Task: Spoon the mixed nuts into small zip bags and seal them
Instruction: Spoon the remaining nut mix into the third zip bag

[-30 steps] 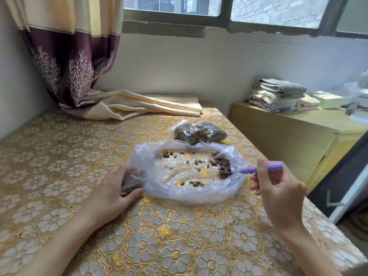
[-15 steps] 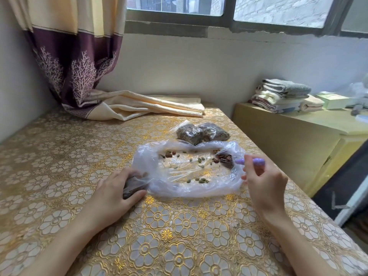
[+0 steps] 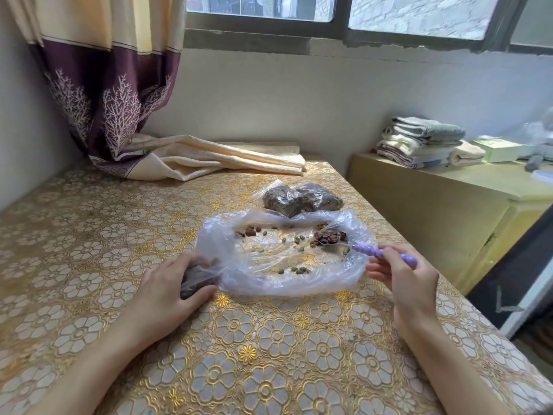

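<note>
- Here, the right hand (image 3: 402, 272) pinches the purple handle of a spoon (image 3: 384, 253) between thumb and curled fingers; the spoon's bowl, loaded with reddish-brown nuts (image 3: 329, 237), sits inside the right end of the large clear bag (image 3: 284, 281).
- The left hand (image 3: 170, 290) lies on the table with its fingers curled round a small zip bag (image 3: 196, 280) of dark contents, which touches the left edge of the large bag.
- The large clear bag lies spread open and flat between the two hands, with only a scatter of green and brown nuts left on its floor.
- Just behind it, two filled small bags (image 3: 302, 200) lie side by side, touching its far rim.
- All of this rests on a gold floral tablecloth (image 3: 269, 354).
- Farther off, a curtain (image 3: 119, 94) drapes onto the table's back edge, and folded towels (image 3: 425, 142) are stacked on a yellow cabinet (image 3: 434, 205) to the right.
</note>
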Tool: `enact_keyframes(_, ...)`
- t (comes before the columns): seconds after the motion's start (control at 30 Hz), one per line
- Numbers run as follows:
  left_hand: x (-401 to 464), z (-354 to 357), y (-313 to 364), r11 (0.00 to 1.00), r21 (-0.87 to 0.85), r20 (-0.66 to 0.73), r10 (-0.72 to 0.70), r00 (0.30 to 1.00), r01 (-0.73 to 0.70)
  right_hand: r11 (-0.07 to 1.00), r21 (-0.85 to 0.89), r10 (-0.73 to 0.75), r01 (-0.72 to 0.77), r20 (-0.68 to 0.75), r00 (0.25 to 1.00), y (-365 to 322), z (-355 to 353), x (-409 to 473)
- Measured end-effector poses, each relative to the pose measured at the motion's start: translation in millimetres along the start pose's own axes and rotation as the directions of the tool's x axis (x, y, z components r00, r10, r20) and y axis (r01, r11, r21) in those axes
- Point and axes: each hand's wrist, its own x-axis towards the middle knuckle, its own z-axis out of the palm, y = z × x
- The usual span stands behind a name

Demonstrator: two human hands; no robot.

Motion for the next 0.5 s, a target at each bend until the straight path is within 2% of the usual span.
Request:
enact_keyframes(0.27,-0.5,-3.4,8.9,0.996,-0.077,-0.006,-0.045,0.999,0.044,0.991,0.13,-0.055,0.031,0.185,0.981,-22.7,12.9,-21.2)
enact_keyframes(0.5,-0.7,-6.1,13.4,0.986,-0.137,-0.006,-0.093,0.996,0.091,0.98,0.197,-0.054,-0.042,0.456,0.888,-45.9,44.8,-41.5)
